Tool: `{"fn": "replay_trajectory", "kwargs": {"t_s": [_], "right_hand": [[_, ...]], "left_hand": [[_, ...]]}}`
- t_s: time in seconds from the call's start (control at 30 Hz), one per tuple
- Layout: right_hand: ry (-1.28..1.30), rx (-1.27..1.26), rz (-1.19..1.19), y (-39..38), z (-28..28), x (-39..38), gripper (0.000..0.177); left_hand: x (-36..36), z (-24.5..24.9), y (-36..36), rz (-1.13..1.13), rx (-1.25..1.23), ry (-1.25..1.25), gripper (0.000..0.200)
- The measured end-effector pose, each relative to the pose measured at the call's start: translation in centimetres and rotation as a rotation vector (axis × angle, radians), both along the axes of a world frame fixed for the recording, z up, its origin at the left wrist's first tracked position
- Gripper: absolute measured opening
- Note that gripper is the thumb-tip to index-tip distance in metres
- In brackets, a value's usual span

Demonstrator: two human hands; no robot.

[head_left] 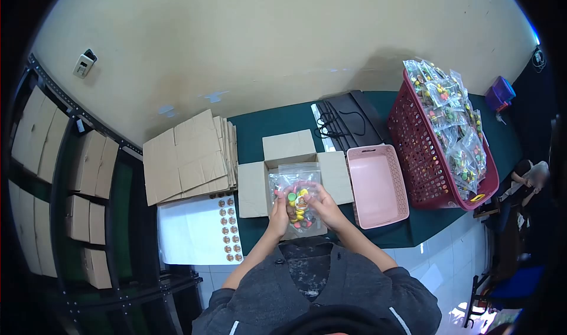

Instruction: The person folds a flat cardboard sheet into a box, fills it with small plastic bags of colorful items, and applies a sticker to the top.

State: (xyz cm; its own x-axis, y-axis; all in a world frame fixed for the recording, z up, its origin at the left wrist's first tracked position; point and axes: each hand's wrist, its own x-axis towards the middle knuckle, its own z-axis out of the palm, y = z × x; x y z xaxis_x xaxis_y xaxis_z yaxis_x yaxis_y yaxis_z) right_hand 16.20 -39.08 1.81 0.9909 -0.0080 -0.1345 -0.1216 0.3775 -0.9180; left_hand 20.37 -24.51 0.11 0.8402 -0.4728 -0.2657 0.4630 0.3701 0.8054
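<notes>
- two hands: left hand (279,210), right hand (324,204)
- one clear bag of sweets (299,200)
- one open cardboard box (286,145)
- two baskets: pink basket (378,188), red basket (411,158)
- one sticker sheet (189,231)
- one stack of flat cardboard (184,158)

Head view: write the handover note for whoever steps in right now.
Left hand and right hand: both grip one clear plastic bag of coloured round pieces above the open brown cardboard box.
Red plastic basket, far right: heaped with similar bags.
Pink plastic basket beside the box: nothing in it.
Done: box opened; its contents hidden.
Left: the red basket's heap; flat cardboard stack.
</notes>
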Motion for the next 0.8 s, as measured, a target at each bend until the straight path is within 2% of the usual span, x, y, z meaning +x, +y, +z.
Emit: {"fn": "replay_trajectory", "kwargs": {"t_s": [0.03,0.1,0.13,0.2,0.33,0.4,0.43,0.5,0.53,0.57,0.63,0.7,0.77,0.8], "right_hand": [[0.002,0.001,0.0,0.1,-0.2,0.0,0.036],[-0.094,-0.097,-0.118,0.1,-0.7,0.1,0.033],[-0.094,-0.097,-0.118,0.0,-0.9,0.2,0.033],[0.015,0.077,-0.189,-0.4,-1.0,0.5,0.028],[0.058,-0.086,-0.268,-1.3,-0.1,0.8,0.023],[-0.106,-0.125,-0.276,-1.6,-1.1,1.1,0.021],[-0.105,-0.125,-0.275,-1.6,-1.5,1.0,0.021],[-0.171,-0.26,-0.138,-1.4,-1.0,0.8,0.018],[-0.11,-0.294,-0.129,-1.0,-0.5,0.5,0.018],[-0.108,-0.293,-0.127,-1.0,0.0,0.4,0.018],[-0.179,-0.486,-0.089,-1.2,0.8,0.5,0.021],[-0.178,-0.474,-0.033,-1.5,1.2,0.4,0.024],[-0.177,-0.464,0.019,-2.1,1.3,0.3,0.028],[-0.156,-0.415,0.071,-2.5,1.3,0.3,0.031]], "left_hand": [[-0.1,0.3,-0.2,0.0,0.001,0.002,0.054],[-0.1,1.1,-0.7,-0.143,0.211,-0.263,0.055],[-0.2,1.4,-0.7,-0.143,0.211,-0.264,0.055],[-0.4,2.0,-0.7,-0.329,0.312,-0.27,0.057],[-0.1,1.7,-0.6,-0.352,0.307,-0.295,0.06],[0.3,0.3,-0.8,-0.133,0.311,-0.496,0.045],[0.9,-0.5,-0.7,-0.133,0.311,-0.495,0.045],[2.7,-0.6,-0.2,0.035,0.361,-0.946,0.027],[2.8,-0.6,0.2,-0.035,0.311,-0.797,0.018],[2.7,0.1,0.5,-0.034,0.313,-0.795,0.018],[2.3,1.6,0.9,-0.178,0.358,-0.39,0.022],[2.2,2.1,1.0,-0.157,0.299,-0.371,0.028],[2.6,1.8,1.4,-0.209,0.235,-0.53,0.035],[2.8,1.9,1.7,-0.211,0.234,-0.529,0.035]]}}
